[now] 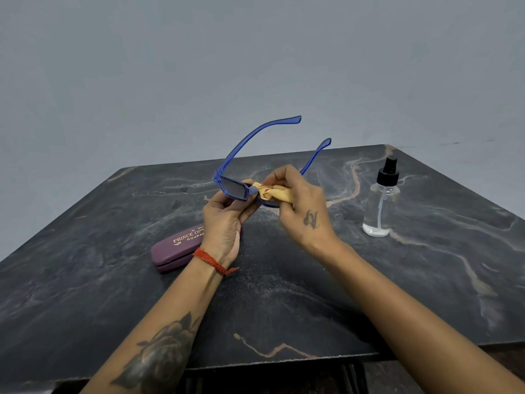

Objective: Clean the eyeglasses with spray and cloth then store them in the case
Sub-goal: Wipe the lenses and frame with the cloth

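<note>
While both hands work above the middle of the table (284,294), the glasses (233,189) are held in the air, clear of the tabletop, with their blue temples unfolded and pointing away from the person toward the wall (199,66). The left hand (224,220) pinches the frame near the bridge, thumb and fingers curled round the lower rim beside the left lens. The right hand (301,206) grips a bunched yellow cloth (277,194) and presses it against the other lens, fingers curled over the cloth so that lens is mostly hidden.

Below the left hand the case (176,248) lies closed on the table, its right end hidden behind the wrist, which wears a red thread band (213,261). To the right, well apart from the hands, the spray bottle (380,200) stands upright, a little way in from the table's far right corner. Between the bottle and the right forearm there is open tabletop, and more of it lies between the two forearms down to the near edge. Left of the case, bare surface runs to the table's left edge.
</note>
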Demonstrator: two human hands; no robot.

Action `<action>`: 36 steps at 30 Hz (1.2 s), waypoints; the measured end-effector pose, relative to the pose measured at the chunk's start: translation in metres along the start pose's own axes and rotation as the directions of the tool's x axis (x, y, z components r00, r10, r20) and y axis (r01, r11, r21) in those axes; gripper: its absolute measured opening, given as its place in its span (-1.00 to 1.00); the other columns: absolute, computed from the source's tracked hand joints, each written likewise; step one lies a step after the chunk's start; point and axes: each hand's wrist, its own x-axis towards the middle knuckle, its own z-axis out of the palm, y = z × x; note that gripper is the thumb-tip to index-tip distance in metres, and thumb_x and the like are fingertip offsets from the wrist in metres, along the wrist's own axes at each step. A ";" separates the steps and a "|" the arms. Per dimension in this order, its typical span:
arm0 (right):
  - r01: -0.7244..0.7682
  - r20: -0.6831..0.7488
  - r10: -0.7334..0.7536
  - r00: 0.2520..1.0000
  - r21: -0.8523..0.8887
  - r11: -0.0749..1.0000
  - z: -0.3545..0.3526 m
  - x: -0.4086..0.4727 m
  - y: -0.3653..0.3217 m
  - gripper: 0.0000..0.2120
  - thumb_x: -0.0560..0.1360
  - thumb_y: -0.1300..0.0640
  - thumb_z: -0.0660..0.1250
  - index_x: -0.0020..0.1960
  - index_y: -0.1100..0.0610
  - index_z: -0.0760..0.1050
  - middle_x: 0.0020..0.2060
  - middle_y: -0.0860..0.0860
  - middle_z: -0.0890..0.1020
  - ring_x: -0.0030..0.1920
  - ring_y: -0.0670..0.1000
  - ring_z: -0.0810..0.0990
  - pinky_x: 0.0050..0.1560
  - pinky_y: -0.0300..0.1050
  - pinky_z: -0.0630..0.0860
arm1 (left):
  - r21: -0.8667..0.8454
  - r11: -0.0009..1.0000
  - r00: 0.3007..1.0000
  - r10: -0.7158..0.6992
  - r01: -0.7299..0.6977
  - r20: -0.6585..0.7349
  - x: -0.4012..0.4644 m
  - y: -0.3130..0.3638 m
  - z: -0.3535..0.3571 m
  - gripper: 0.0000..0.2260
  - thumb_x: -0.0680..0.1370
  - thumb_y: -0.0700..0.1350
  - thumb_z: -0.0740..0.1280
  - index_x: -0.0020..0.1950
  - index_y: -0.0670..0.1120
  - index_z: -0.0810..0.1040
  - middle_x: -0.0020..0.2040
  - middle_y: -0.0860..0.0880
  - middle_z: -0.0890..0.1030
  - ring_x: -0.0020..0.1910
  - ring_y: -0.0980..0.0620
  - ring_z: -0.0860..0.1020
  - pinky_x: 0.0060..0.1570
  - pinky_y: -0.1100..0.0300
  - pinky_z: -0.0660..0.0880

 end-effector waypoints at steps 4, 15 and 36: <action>-0.002 0.019 0.002 1.000 0.026 1.000 -0.005 0.000 0.000 -0.65 0.30 0.48 0.15 -0.08 0.13 0.50 -0.23 -0.03 0.61 -0.19 -0.01 0.58 -0.27 -0.19 0.46 | -0.035 0.999 1.000 -0.004 0.004 -0.008 0.002 0.001 -0.001 -0.77 0.44 -0.41 0.30 -0.25 -0.14 0.65 -0.28 0.01 0.68 -0.20 0.08 0.66 -0.21 0.22 0.59; 0.112 -0.031 -0.117 0.993 -0.110 0.988 0.000 -0.002 0.006 -0.71 0.27 0.37 0.17 -0.11 0.10 0.49 -0.24 -0.02 0.63 -0.28 -0.04 0.53 -0.32 -0.23 0.41 | -0.026 1.000 1.000 0.000 0.000 -0.006 0.003 0.002 -0.002 -0.79 0.43 -0.41 0.31 -0.24 -0.13 0.64 -0.28 0.00 0.68 -0.20 0.07 0.66 -0.22 0.23 0.59; 0.159 -0.050 -0.208 0.977 -0.481 0.862 0.003 -0.008 0.001 -0.86 0.23 0.28 0.27 -0.22 0.20 0.54 -0.46 0.04 0.56 -0.44 0.07 0.47 -0.39 -0.22 0.27 | 0.013 1.000 1.000 -0.001 0.001 -0.023 0.001 0.004 -0.001 -0.83 0.44 -0.41 0.30 -0.16 -0.17 0.58 -0.30 0.05 0.68 -0.24 0.15 0.65 -0.25 0.29 0.58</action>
